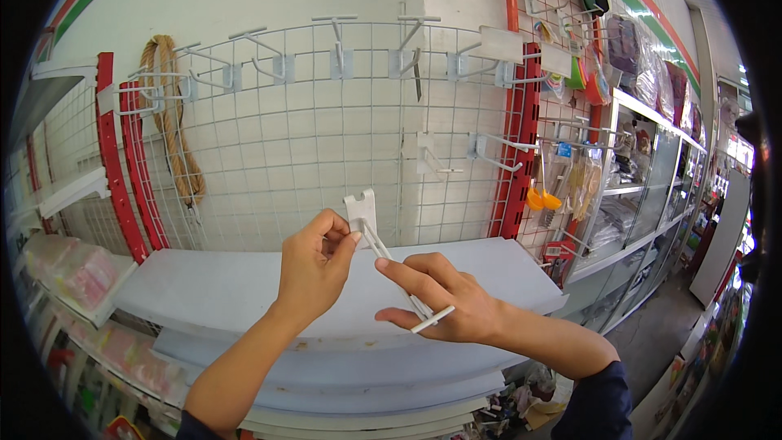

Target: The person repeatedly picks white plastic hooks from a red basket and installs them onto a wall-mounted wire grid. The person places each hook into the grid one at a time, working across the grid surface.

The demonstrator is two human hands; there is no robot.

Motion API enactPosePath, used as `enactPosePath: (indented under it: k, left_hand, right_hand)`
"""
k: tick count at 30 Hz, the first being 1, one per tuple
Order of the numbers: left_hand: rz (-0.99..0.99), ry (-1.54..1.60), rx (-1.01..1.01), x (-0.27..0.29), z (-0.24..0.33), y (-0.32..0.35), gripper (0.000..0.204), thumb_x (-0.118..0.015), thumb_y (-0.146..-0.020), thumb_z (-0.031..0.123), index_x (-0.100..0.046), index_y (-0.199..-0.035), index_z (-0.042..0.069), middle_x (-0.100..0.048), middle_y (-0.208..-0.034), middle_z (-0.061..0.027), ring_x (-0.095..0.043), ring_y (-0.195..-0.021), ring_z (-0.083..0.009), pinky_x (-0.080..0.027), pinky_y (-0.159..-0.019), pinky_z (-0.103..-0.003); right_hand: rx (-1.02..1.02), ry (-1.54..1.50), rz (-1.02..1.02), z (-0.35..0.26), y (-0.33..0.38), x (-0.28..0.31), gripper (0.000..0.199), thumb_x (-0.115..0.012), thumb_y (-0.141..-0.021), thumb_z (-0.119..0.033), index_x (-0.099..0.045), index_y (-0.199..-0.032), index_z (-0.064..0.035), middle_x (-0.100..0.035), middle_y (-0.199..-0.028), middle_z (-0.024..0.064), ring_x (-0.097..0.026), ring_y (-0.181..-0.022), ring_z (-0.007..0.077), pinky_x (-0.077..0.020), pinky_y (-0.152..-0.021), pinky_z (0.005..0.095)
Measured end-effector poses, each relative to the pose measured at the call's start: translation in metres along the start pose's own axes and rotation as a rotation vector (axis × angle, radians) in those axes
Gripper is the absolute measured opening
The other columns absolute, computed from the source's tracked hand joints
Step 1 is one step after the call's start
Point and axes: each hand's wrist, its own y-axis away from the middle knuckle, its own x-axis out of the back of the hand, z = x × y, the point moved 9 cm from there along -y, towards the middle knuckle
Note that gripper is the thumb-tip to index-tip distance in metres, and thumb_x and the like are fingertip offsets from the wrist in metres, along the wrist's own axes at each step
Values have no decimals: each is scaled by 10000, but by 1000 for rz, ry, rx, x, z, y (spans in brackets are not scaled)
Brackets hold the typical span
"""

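A white display hook [364, 213] is held tilted in front of the wire grid panel [301, 147], its notched back plate up and its rod slanting down to the right. My left hand [316, 265] pinches it just below the back plate with thumb and fingertips. Around the rod's lower part my right hand [444, 293] is closed, the short crossbar end [432, 319] sticking out below the fingers. Across the top of the grid hang several similar hooks [338, 53], and a few more [493, 151] sit lower at the right.
Below the grid stand stacked white shelves [220, 277]. Red uprights [521, 130] flank the panel. A coil of rope [175, 122] hangs at the left. Orange utensils [542, 198] and packaged goods hang at the right, beside glass-fronted cabinets [643, 187]. Pink packages [73, 265] lie at the left.
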Motion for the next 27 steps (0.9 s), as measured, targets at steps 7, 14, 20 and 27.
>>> enactPosePath:
  k: [7, 14, 20, 27]
  left_hand:
    - [45, 19, 21, 3, -3, -3, 93, -621, -887, 84, -567, -886, 7, -622, -733, -78, -585, -631, -122, -469, -570, -256]
    - [129, 110, 49, 20, -7, 10, 347, -617, -890, 99, -535, -1222, 45, -579, -1145, -144, -632, -1037, -234, -497, -875, -325]
    - [-9, 217, 168, 27, -21, 24, 321, -610, -902, 115, -551, -1209, 44, -575, -1168, -136, -617, -1061, -227, -486, -914, -332]
    - [-52, 239, 166, 35, -24, 37, 247, -600, -909, 108, -596, -1139, 18, -619, -1078, -121, -638, -1008, -203, -486, -933, -332]
  right_hand:
    - [-107, -33, 207, 5, -12, 14, 293, -677, -831, -5, -630, -1118, -38, -604, -837, 81, -650, -658, 143, -551, -526, 250]
    - [-243, -45, 261, 53, -38, -2, 153, -577, -895, 16, -629, -1037, -13, -590, -797, 101, -702, -687, 183, -540, -533, 251]
    - [-352, -27, 332, 110, -62, -21, 148, -550, -917, -15, -623, -1046, -8, -604, -844, 124, -702, -706, 197, -536, -557, 267]
    - [-425, -9, 372, 145, -75, -36, 161, -518, -923, -24, -617, -1046, 6, -620, -876, 142, -702, -711, 202, -526, -580, 276]
